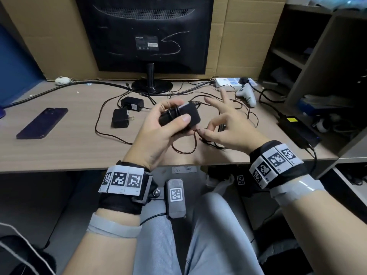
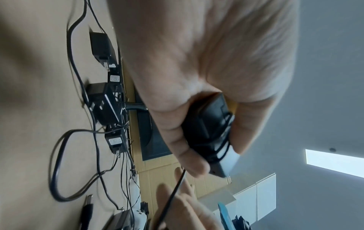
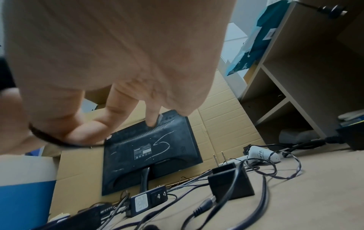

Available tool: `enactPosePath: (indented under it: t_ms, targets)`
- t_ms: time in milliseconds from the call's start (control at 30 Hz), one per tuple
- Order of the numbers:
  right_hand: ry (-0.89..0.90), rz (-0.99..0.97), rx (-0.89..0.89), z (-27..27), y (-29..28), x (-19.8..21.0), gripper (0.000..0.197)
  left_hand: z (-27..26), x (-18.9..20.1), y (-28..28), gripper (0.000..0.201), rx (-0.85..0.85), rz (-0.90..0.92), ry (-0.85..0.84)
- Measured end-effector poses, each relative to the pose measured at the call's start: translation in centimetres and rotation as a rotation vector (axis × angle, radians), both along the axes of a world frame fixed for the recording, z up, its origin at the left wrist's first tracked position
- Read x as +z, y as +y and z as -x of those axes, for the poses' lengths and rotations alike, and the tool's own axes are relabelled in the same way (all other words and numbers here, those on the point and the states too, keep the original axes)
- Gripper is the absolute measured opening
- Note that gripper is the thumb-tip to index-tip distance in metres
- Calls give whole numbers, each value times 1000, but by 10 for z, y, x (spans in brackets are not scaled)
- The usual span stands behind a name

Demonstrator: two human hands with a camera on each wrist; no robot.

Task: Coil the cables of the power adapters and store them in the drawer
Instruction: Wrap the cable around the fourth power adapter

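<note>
My left hand grips a black power adapter above the desk, with a few turns of its thin cable wound round the body. In the left wrist view the same adapter sits between thumb and fingers. My right hand pinches the loose cable between thumb and forefinger just right of the adapter, its other fingers spread. The rest of the cable loops on the desk below. Two more black adapters lie uncoiled to the left. No drawer shows in any view.
A dark phone lies at the desk's left. A monitor stands at the back on its round base. At the right are a white power strip, a white game controller and a black power brick. Shelves rise on the right.
</note>
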State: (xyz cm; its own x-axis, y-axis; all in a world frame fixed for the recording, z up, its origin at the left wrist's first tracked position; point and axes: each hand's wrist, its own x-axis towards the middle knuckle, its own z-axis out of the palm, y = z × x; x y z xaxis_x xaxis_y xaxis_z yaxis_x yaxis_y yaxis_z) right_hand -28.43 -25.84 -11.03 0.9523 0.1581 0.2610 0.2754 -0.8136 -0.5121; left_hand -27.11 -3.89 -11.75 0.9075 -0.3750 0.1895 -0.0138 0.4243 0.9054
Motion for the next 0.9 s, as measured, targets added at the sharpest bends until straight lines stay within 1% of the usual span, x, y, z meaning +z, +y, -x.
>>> enactPosePath:
  t_ms: [133, 233, 267, 333, 400, 467, 567, 633, 700, 800, 900]
  targets:
    - [12, -52, 50, 4, 11, -3, 44, -7, -1, 3, 27, 99, -27, 16]
    - [22, -88, 50, 3, 18, -1, 54, -13, -6, 6, 25, 215, -100, 14]
    - [21, -96, 57, 3, 20, 0, 54, -14, -7, 7, 25, 239, -124, 13]
    - [50, -122, 71, 5, 23, 1, 50, -17, -12, 8, 28, 269, -139, 23]
    - [85, -125, 58, 6, 27, 1, 45, -20, -15, 8, 29, 308, -110, 48]
    - [77, -111, 65, 7, 28, -1, 35, -24, -17, 7, 29, 345, -86, 68]
    - [59, -95, 101, 7, 25, 0, 23, -27, -21, 9, 28, 365, -135, 37]
    - [14, -89, 133, 7, 23, 3, 13, -28, -24, 12, 29, 355, -200, -4]
    - [-111, -75, 132, 4, 21, 8, 9, -27, -25, 13, 30, 286, -293, -55]
    - [-258, -26, 87, 0, 19, 14, 11, -22, -21, 13, 33, 100, -406, -128]
    - [-323, -80, 46, -2, 15, 15, 20, -18, -17, 14, 39, 12, -587, -260]
